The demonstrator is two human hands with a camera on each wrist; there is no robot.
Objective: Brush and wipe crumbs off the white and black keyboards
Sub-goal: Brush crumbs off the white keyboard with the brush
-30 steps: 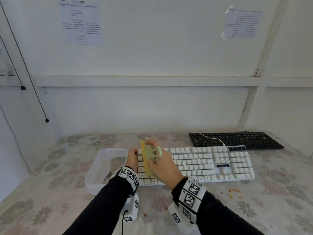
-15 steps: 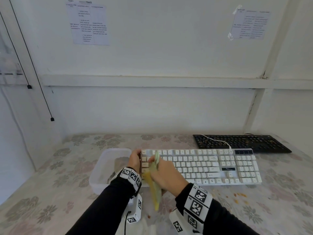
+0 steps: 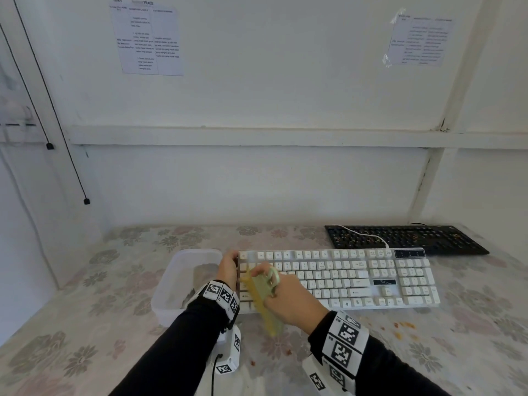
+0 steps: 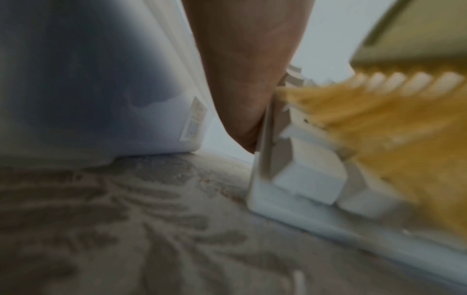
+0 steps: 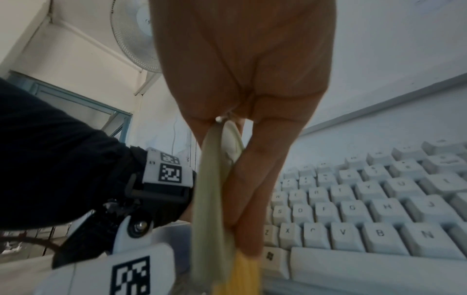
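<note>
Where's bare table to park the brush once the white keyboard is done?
Freest: the table left of and in front of the plastic tub, and the back strip between the wall and the white keyboard. Right front has scattered crumbs. Crowded: tub, left hand, right hand gripping the brush at the keyboard's left end; black keyboard fills back right.

Head camera looked down and forward over the bench (image 3: pixel 85 324). Both wrist cameras sat low and close, sharing the white keyboard (image 3: pixel 343 278) left end and brush (image 4: pixel 374 123).
</note>
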